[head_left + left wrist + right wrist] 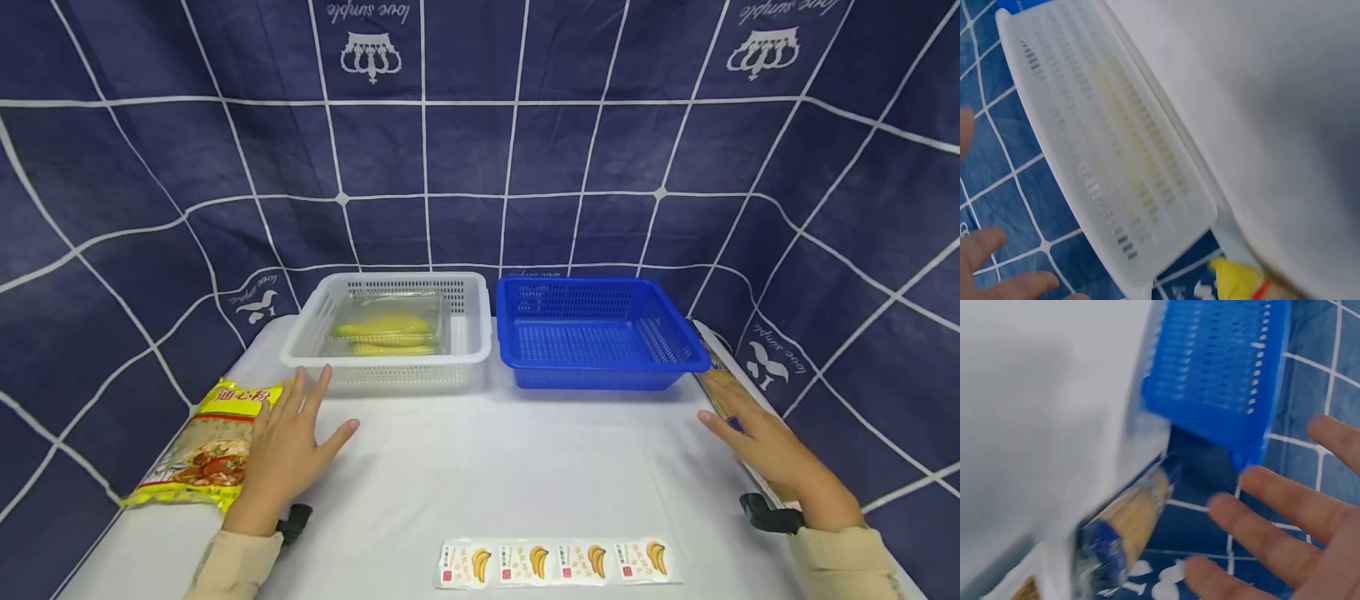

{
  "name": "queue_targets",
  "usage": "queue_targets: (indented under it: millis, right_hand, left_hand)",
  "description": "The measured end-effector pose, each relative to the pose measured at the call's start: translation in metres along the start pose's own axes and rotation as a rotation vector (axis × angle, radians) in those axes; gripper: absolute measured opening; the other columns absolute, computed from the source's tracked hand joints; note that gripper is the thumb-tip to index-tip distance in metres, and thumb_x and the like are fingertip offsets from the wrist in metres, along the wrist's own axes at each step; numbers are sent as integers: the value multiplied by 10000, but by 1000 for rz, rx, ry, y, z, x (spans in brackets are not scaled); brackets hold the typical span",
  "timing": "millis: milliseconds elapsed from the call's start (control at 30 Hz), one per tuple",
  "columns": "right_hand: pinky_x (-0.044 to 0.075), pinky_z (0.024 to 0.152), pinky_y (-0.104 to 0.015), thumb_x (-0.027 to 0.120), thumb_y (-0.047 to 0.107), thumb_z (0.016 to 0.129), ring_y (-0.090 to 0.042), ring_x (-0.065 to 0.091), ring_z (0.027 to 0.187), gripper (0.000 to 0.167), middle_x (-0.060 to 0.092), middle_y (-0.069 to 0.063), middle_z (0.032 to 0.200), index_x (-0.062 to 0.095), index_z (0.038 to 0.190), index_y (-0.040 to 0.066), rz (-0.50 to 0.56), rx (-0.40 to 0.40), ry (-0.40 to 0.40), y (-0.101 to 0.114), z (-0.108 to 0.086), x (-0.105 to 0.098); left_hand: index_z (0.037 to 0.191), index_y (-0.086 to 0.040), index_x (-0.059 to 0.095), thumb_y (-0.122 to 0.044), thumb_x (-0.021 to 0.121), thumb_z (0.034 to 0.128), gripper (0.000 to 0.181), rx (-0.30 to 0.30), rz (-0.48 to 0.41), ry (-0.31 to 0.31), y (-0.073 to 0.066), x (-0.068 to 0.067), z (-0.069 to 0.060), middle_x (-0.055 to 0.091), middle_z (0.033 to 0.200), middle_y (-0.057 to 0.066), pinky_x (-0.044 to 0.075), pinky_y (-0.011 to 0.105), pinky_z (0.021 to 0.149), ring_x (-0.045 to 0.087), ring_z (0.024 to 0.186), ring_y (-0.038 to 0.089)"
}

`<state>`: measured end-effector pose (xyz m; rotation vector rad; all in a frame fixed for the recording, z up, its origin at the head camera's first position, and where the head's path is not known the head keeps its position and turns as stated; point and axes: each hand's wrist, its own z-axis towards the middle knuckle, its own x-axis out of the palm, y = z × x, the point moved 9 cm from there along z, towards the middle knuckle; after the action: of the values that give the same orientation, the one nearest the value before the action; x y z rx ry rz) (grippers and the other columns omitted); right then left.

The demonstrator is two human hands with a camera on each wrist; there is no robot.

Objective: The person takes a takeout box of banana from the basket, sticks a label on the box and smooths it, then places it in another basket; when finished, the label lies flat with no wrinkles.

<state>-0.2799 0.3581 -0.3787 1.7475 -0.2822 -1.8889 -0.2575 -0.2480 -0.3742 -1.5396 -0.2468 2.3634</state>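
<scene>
The left hand [288, 442] and right hand [772, 447] were spread; the yellow bag [204, 450] lay at the table's [375, 517] left edge, a long packet [1132, 522] at its right; both seemed slippery, best pinched by an end.

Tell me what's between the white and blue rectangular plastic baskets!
Nothing lies between the white basket and the blue basket: the head view shows only a narrow, bare gap.

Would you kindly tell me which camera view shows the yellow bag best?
The head view: most of the yellow bag shows, though partly hidden by the left hand. The left wrist view catches only a corner; the right wrist view, none.
</scene>
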Motion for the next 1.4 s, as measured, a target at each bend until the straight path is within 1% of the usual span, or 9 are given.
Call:
queue_targets:
  millis: [133,233,367,467,533,900,1133,1300,1400]
  right_hand:
    - [380,1005,-862,550,308,1138,-706,405,1369,703,306,-424,1639,277,1667,-68,33,-27,75,14,6,-1]
    - [572,984,-627,567,222,1131,-617,549,1295,645,407,-418,1583,329,1630,-109,82,-84,105,24,11,-4]
    - [582,868,-252,609,104,1097,-208,669,1245,556,563,-377,1457,423,1568,-127,145,-185,120,35,21,-10]
    - [551,879,-186,599,66,1095,61,592,1200,530,600,-362,1419,428,1559,-123,210,-232,147,43,30,-15]
    - [545,899,-184,575,69,1106,119,564,1194,528,595,-364,1432,411,1575,-109,253,-238,175,48,37,-16]
    - [583,960,-245,507,90,1145,-17,672,1188,553,526,-379,1501,309,1618,-119,511,-184,291,61,70,-8]
    - [593,974,-270,512,102,1146,-99,695,1192,590,612,-213,1448,271,1645,-99,605,-120,301,67,91,-4]
    - [597,978,-289,516,169,1157,-108,701,1173,602,658,4,1356,277,1654,-71,657,-84,294,73,107,-1]
    - [596,985,-297,519,201,1160,-119,701,1177,600,659,25,1349,294,1658,-48,676,-71,291,79,116,1]
  left_hand:
    - [1675,-51,366,-350,795,973,875,-49,-149,-44,0,-2,5,355,1645,381,289,811,1127,401,1432,638]
    - [1678,-27,345,-252,783,992,844,-113,-280,-50,2,-1,11,387,1643,352,337,776,1143,414,1456,591]
    - [1685,-12,316,-150,770,1000,834,-198,-463,-36,4,3,19,418,1640,323,346,694,1205,420,1488,531]
    - [1689,-16,301,-107,752,1013,818,-252,-592,-45,5,6,25,435,1637,306,345,642,1231,437,1493,498]
    - [1687,-16,306,-86,737,1020,798,-293,-672,-78,6,8,29,443,1640,290,363,614,1232,458,1487,484]
    - [1725,-123,214,36,636,1020,837,-597,-1166,-331,20,43,40,305,1683,193,405,491,1239,404,1504,395]
    - [1743,-277,37,62,717,966,1087,-696,-1285,-486,26,59,36,83,1728,126,444,431,1207,365,1517,387]
    - [1739,-309,-74,68,778,927,1236,-702,-1325,-523,25,70,41,-82,1767,146,481,420,1177,406,1480,446]
    - [1735,-319,-112,53,803,917,1282,-695,-1335,-521,23,76,45,-106,1753,165,510,376,1138,447,1427,457]
